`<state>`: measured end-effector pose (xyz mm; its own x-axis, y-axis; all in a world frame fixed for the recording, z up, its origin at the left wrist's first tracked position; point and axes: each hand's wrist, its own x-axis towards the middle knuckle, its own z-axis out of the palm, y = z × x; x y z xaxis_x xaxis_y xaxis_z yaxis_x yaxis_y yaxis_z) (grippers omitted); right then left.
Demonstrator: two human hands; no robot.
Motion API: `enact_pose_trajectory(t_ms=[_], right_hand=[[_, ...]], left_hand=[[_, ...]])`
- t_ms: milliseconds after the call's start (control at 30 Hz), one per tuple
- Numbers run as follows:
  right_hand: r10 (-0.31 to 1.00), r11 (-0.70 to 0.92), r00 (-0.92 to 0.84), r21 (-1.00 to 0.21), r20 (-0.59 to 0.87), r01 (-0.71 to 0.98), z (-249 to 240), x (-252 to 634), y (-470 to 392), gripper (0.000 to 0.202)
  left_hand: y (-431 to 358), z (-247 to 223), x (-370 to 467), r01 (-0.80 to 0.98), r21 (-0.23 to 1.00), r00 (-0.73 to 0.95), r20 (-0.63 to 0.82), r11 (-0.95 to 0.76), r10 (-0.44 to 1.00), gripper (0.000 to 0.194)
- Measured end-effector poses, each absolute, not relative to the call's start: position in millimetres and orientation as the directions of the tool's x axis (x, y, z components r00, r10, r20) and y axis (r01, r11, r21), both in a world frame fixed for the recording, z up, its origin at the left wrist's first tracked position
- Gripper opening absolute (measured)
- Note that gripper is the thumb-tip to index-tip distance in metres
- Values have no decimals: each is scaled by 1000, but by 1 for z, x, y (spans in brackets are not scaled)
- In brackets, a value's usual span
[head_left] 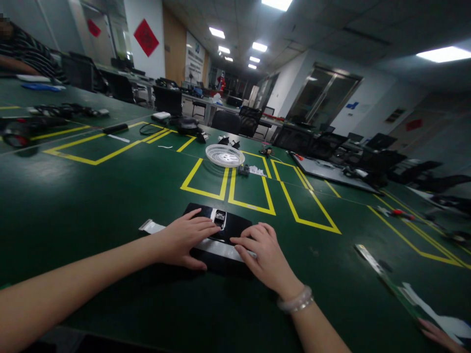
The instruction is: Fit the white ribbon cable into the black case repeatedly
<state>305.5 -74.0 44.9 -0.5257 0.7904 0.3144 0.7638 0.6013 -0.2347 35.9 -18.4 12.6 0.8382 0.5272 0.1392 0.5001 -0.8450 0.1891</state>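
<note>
A glossy black panel with a small silver-framed opening near its far edge lies on the green table in front of me. Across it runs a long pale flat strip, whose crumpled-looking left end sticks out beyond my left wrist. My left hand rests on the panel's left part, fingers stretched out toward the opening and thumb low near the close edge. My right hand touches the right part, fingers loosely bent and apart, thumb over the strip. Both palms hide parts of the panel and strip.
Yellow tape rectangles mark the green table. Farther off stands a white round basket beside small dark parts. At lower right, another person's hand is by a long narrow board. A large flat panel lies at back right.
</note>
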Motion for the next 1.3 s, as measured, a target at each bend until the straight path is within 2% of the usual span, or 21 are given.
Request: enact_pose_trajectory(t_ms=[167, 367, 500, 600, 700, 900, 1300], right_hand=[[793, 596, -525, -217, 309, 773, 42, 306, -73, 23], [801, 588, -525, -208, 288, 782, 38, 308, -71, 21], [807, 584, -542, -188, 233, 789, 37, 308, -71, 20], [811, 582, -552, -168, 195, 796, 35, 308, -71, 19], [816, 575, -549, -164, 179, 802, 32, 309, -71, 19], [821, 570, -550, -162, 155, 805, 32, 308, -71, 20], [806, 592, -571, -163, 157, 789, 35, 306, -72, 21]], left_hand=[[-13, 21, 33, 545, 132, 816, 142, -828, 560, 87], [23, 26, -4, 786, 88, 612, 34, -612, 790, 91], [55, 20, -52, 920, 82, 387, -20, -384, 922, 93], [72, 16, -89, 989, 92, 120, -71, -114, 990, 89], [79, 14, -118, 989, 96, -100, -89, 109, 991, 84], [77, 15, -142, 917, 70, -390, -56, 394, 919, 69], [67, 27, -131, 975, 67, -208, -46, 211, 977, 46]])
